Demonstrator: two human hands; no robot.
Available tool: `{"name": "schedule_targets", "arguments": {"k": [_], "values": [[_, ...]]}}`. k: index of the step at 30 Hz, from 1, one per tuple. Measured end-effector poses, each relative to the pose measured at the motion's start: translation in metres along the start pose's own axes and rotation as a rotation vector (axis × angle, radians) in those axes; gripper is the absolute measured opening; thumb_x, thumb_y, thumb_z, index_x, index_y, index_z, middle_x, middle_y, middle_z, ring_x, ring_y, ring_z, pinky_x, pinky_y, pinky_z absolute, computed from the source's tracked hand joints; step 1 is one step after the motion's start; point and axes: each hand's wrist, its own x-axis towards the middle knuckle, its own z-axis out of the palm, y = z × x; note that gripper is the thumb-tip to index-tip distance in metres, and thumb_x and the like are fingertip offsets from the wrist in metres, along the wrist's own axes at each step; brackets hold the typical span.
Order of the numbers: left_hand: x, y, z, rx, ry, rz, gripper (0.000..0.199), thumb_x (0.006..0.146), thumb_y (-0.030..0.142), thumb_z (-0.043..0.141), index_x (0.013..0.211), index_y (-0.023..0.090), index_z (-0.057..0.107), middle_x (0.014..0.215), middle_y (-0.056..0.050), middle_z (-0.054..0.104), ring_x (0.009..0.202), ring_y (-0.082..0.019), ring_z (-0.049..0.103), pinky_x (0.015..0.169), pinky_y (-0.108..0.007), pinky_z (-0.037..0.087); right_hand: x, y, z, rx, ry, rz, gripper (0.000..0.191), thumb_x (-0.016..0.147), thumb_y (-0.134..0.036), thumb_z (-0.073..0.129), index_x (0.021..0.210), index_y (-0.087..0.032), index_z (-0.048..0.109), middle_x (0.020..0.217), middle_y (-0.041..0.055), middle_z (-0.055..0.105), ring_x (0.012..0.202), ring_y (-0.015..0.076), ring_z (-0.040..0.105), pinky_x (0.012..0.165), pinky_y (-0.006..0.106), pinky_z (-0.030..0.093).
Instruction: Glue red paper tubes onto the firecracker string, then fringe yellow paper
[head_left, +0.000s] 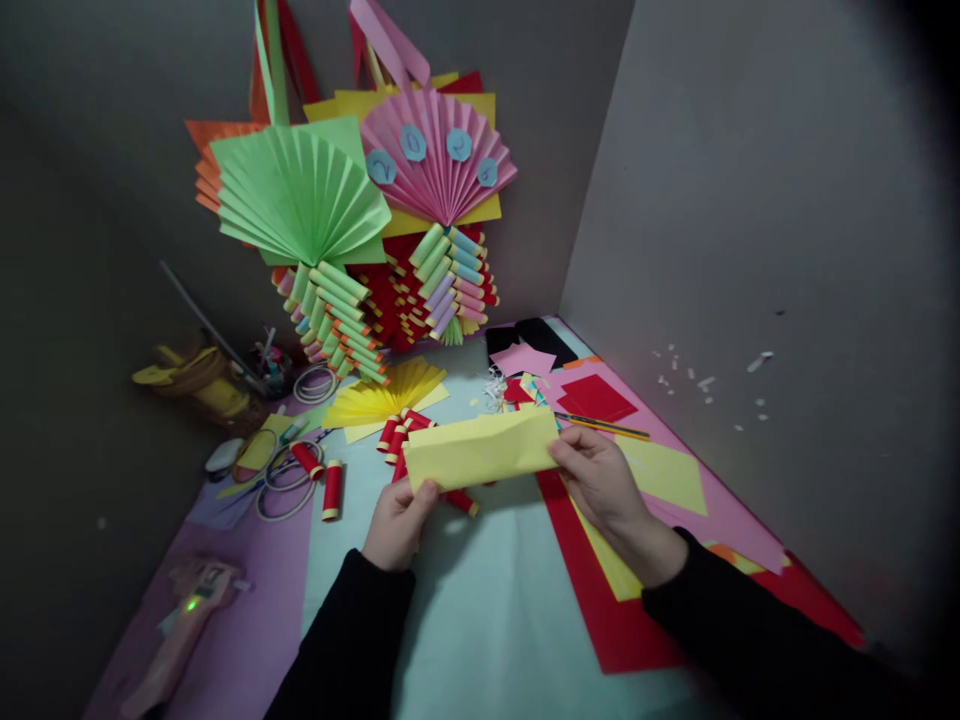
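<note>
The left hand (397,520) pinches the lower left corner of a pale yellow paper strip (484,448), thumb to the front; the right hand (600,485) pinches its right end, so the grip of each is closed on the same piece; the strip is held up over the table (480,630), partly hiding several red paper rolls (332,490), with the pleated yellow fan (394,392) just beyond; its surface bends slightly along the length; the step in hand looks like checking or shaping this strip by hand, and a next fold would call for level edges and an even pull from both thumbs, since thin paper could buckle; the glue gun (191,620), its green light showing, lies well apart on the left, in neither hand.
</note>
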Motion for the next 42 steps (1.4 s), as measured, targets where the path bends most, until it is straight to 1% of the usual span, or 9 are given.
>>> {"name": "schedule_targets", "arguments": {"k": [3,6,10,13,17,22,28,34,42], "values": [[0.000,0.002,0.001,-0.001,0.123,0.058,0.039,0.074,0.052,0.066,0.062,0.014,0.072,0.074,-0.009,0.071,0.077,-0.024,0.064,0.074,-0.031,0.050,-0.001,0.001,0.001,-0.054,0.009,-0.034,0.027,0.060,-0.037,0.080,0.058,-0.020,0.060,0.057,-0.0032,0.052,0.055,0.0117,0.044,0.054,0.025,0.036],[0.000,0.004,0.003,0.037,0.229,0.025,0.031,0.075,0.043,0.067,0.063,0.015,0.073,0.081,-0.007,0.072,0.079,-0.022,0.064,0.073,-0.028,0.049,-0.002,0.001,0.002,-0.047,0.003,-0.031,0.028,0.060,-0.038,0.080,0.060,-0.021,0.057,0.057,-0.0040,0.050,0.055,0.0117,0.043,0.054,0.025,0.036],[0.000,0.003,0.005,0.070,0.222,-0.016,0.031,0.075,0.040,0.067,0.058,0.014,0.071,0.078,-0.007,0.071,0.076,-0.020,0.062,0.070,-0.027,0.047,-0.002,0.004,0.001,-0.036,-0.030,-0.003,0.032,0.064,-0.040,0.079,0.063,-0.021,0.053,0.060,-0.0043,0.049,0.056,0.0118,0.044,0.055,0.025,0.037],[0.001,0.001,0.006,0.039,0.236,-0.044,0.029,0.073,0.040,0.069,0.062,0.014,0.072,0.079,-0.007,0.072,0.077,-0.021,0.062,0.071,-0.028,0.047,-0.002,0.006,0.000,-0.060,0.016,-0.007,0.035,0.062,-0.039,0.081,0.060,-0.021,0.051,0.057,-0.0056,0.045,0.054,0.0103,0.040,0.053,0.024,0.034],[0.002,-0.004,0.009,-0.091,0.310,-0.112,0.027,0.066,0.040,0.075,0.067,0.013,0.074,0.074,-0.006,0.071,0.070,-0.018,0.061,0.068,-0.027,0.047,-0.002,0.005,0.002,-0.063,0.064,-0.003,0.037,0.057,-0.038,0.083,0.057,-0.020,0.051,0.055,-0.0060,0.044,0.052,0.0095,0.038,0.051,0.024,0.032],[0.004,-0.011,0.011,-0.274,0.378,-0.151,0.027,0.056,0.036,0.082,0.061,0.013,0.069,0.063,-0.002,0.066,0.062,-0.014,0.057,0.063,-0.025,0.045,-0.001,0.001,0.004,-0.031,0.079,0.041,0.037,0.052,-0.038,0.085,0.055,-0.020,0.052,0.052,-0.0061,0.046,0.050,0.0098,0.039,0.051,0.025,0.033],[0.005,-0.006,0.015,-0.331,0.423,-0.180,0.032,0.049,0.035,0.084,0.052,0.014,0.060,0.055,0.001,0.061,0.053,-0.011,0.052,0.055,-0.023,0.042,0.000,0.001,0.002,-0.011,0.074,0.040,0.039,0.051,-0.040,0.085,0.055,-0.021,0.052,0.051,-0.0060,0.047,0.050,0.0103,0.040,0.051,0.026,0.034],[0.005,-0.002,0.018,-0.385,0.435,-0.186,0.031,0.046,0.032,0.084,0.051,0.014,0.059,0.054,0.001,0.061,0.052,-0.011,0.053,0.054,-0.023,0.043,-0.001,-0.001,0.002,0.039,0.081,0.069,0.039,0.050,-0.036,0.086,0.057,-0.021,0.051,0.052,-0.0064,0.048,0.051,0.0100,0.042,0.052,0.025,0.035],[0.006,-0.005,0.017,-0.362,0.437,-0.171,0.031,0.048,0.033,0.083,0.053,0.014,0.059,0.056,0.000,0.063,0.055,-0.012,0.056,0.057,-0.024,0.046,-0.001,-0.004,0.002,0.074,0.056,0.088,0.040,0.053,-0.031,0.085,0.077,-0.023,0.053,0.058,-0.0069,0.054,0.052,0.0102,0.049,0.053,0.023,0.039]]}}
